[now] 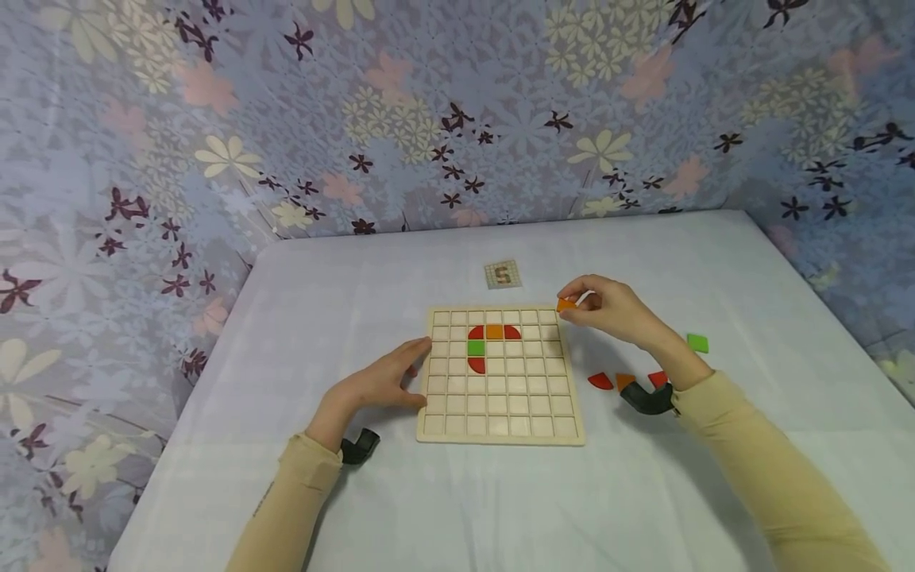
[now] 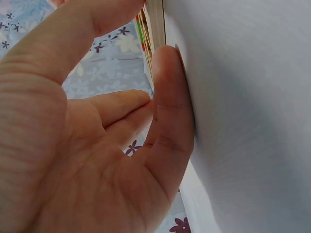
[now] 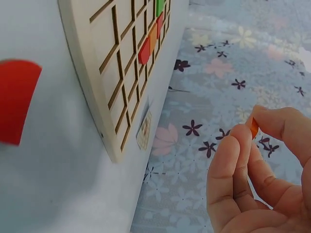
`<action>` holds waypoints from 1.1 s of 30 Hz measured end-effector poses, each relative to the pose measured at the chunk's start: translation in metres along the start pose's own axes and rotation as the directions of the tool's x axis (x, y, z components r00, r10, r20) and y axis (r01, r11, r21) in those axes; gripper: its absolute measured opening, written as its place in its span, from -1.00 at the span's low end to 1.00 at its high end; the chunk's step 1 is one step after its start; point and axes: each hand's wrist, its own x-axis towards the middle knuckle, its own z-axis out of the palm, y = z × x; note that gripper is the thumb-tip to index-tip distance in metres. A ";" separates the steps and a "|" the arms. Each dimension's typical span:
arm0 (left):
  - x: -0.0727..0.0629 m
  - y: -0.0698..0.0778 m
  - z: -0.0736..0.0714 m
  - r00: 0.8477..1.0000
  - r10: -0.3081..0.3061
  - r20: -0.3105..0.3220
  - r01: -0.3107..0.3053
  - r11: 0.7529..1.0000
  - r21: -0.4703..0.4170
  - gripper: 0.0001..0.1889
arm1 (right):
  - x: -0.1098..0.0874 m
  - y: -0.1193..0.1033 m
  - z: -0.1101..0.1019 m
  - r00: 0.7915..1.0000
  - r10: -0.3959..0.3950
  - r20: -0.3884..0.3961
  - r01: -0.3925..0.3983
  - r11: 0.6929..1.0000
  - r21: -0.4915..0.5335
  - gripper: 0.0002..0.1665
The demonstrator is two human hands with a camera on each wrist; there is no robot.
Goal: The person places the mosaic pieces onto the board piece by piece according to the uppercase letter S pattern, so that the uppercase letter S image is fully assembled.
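Note:
A wooden grid board (image 1: 500,440) lies on the white-covered table. In its upper part sit an orange square tile (image 1: 494,332), a green square tile (image 1: 476,348) and three red rounded tiles (image 1: 476,365). My left hand (image 1: 382,381) rests along the board's left edge, thumb and fingers spread against the rim and nothing gripped. Just off the upper right corner, my right hand (image 1: 608,308) pinches an orange tile (image 1: 566,305) between thumb and fingertips. In the right wrist view only a sliver of that orange tile (image 3: 254,127) shows; the fingers hide the rest.
Behind the board lies a small pattern card (image 1: 503,275). Right of the board are a loose red tile (image 1: 600,381), an orange tile (image 1: 625,380), another red tile (image 1: 657,376) partly covered by the right wrist, and a green tile (image 1: 697,343). Flowered cloth hangs behind the table.

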 end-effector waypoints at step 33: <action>0.000 0.000 0.001 1.000 0.009 -0.006 -0.009 1.000 0.010 -0.05 | 0.033 -0.028 0.073 0.961 -0.199 0.191 0.198 0.980 0.026 -0.66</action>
